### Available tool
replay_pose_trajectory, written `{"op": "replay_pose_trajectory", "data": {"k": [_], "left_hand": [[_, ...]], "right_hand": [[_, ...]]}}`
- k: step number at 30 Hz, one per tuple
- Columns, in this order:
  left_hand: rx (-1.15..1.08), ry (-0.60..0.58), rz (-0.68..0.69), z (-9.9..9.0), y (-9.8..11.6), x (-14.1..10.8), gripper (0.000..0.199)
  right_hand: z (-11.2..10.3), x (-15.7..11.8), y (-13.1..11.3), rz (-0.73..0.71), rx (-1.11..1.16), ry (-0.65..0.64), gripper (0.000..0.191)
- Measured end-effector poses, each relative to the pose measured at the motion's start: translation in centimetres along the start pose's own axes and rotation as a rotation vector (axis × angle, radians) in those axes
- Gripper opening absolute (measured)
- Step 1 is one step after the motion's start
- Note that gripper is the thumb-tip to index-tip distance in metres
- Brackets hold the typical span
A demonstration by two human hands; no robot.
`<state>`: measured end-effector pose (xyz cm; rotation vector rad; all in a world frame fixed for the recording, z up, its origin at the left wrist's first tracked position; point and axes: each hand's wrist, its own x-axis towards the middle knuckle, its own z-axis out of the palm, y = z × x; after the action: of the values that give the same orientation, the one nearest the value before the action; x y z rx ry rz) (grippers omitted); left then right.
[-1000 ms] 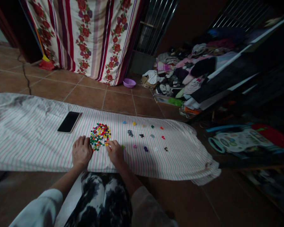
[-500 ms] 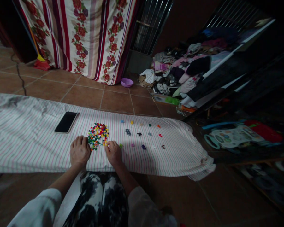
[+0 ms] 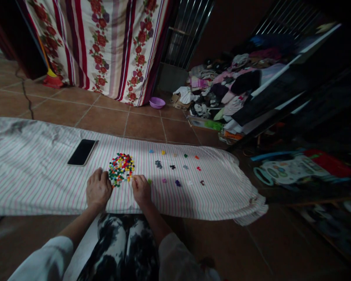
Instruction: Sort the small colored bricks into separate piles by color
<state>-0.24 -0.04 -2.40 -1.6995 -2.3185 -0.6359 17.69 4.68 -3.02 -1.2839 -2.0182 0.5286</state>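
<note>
A pile of small multicoloured pieces (image 3: 121,168) lies on the striped cloth (image 3: 76,187) in front of me. My left hand (image 3: 98,189) rests palm down at the pile's left edge, fingers laid out on the cloth. On the opposite side, my right hand (image 3: 141,190) has its thumb and fingertips pinched together at the pile's lower right edge; whatever is between them is too small to make out. Small groups sorted by colour sit to the right, among them grey pieces (image 3: 158,164), black pieces (image 3: 172,167), purple pieces (image 3: 178,182) and a green piece (image 3: 149,181) beside my right hand.
A phone (image 3: 82,152) lies on the cloth left of the pile. Beyond the covered surface are a tiled floor, a purple basin (image 3: 157,102), a striped floral curtain (image 3: 114,50) and a heap of clothes (image 3: 222,86). A toy panel (image 3: 283,169) stands at the right.
My right hand has shifted very slightly right, its fingertips still pinched at the pile's edge. My left hand stays in place. The whole view has tilted a little.
</note>
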Motion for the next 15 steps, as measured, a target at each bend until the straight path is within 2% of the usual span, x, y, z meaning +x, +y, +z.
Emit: {"op": "replay_pose_trajectory", "data": {"k": [9,15], "left_hand": [[-0.011,-0.001,-0.002,0.4,-0.2,0.0,0.033],[-0.049,-0.001,-0.004,0.2,-0.1,0.0,0.033]], "right_hand": [[-1.5,1.4,0.6,0.047,0.102,-0.014,0.021],[-2.9,3.6,2.0,0.054,0.159,0.052,0.019]]}}
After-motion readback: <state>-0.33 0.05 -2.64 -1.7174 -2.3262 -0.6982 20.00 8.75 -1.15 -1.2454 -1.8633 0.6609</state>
